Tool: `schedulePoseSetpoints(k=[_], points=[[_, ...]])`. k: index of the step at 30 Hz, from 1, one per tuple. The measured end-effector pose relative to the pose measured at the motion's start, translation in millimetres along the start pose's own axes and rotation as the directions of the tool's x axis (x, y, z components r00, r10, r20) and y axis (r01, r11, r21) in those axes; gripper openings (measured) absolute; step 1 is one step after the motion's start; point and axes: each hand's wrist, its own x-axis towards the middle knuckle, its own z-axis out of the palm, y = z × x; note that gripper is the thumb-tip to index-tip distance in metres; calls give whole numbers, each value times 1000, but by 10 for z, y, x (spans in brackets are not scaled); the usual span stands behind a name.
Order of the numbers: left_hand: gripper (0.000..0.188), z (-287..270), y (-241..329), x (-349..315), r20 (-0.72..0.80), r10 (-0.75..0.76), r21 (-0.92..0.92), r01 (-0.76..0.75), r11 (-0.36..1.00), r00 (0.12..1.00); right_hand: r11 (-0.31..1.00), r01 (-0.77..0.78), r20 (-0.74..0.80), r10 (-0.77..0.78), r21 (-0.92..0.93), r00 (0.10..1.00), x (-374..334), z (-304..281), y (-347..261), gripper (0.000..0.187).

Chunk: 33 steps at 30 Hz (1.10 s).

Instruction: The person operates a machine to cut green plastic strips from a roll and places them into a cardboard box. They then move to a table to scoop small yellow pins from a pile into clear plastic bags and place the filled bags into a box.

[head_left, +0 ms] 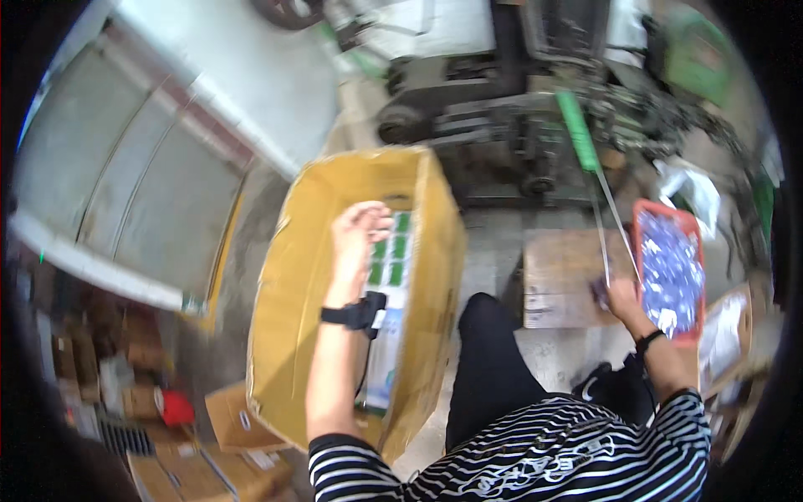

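The left hand (362,227) hangs over the open cardboard box (288,326), and the work there probably calls for a careful hold: square the fingers to a pack's edge, spread the pressure over its flat face, and keep the wrist clear of the box's right wall. The right hand (621,298) is best kept steady meanwhile, so the long green-handled tool (579,138) does not swing against the dark machinery (502,117) on the far side.

The packs with green panels (400,248) lie inside the box, just right of the left grip and slightly nearer; a white-and-blue pack (385,360) lies nearer again, right of the forearm. The left fingers are loosely curled — blur hides whether they touch anything. The tool's two thin rods run from its far green handle down to the right grip, between the brown board (556,276) on the left and the red basket (669,207) of purplish plastic packets (669,268) on the right. Whether that grip is clamped on the rods, I cannot tell.
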Motion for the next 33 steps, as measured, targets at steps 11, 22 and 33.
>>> schedulePoseSetpoints(k=[11,22,33], points=[[47,2519,584,-440,570,173,-132,-118,984,803,22,143,-123,651,989,749,-90,-1739,464,11],[54,2946,-597,-762,424,-144,-442,343,829,894,802,144,-448,167,580,878,823,-2402,119,37],[56,3130,-1352,-1410,723,-363,-326,753,571,588,890,-3,-257,135,456,957,1332,-2331,120,29]])
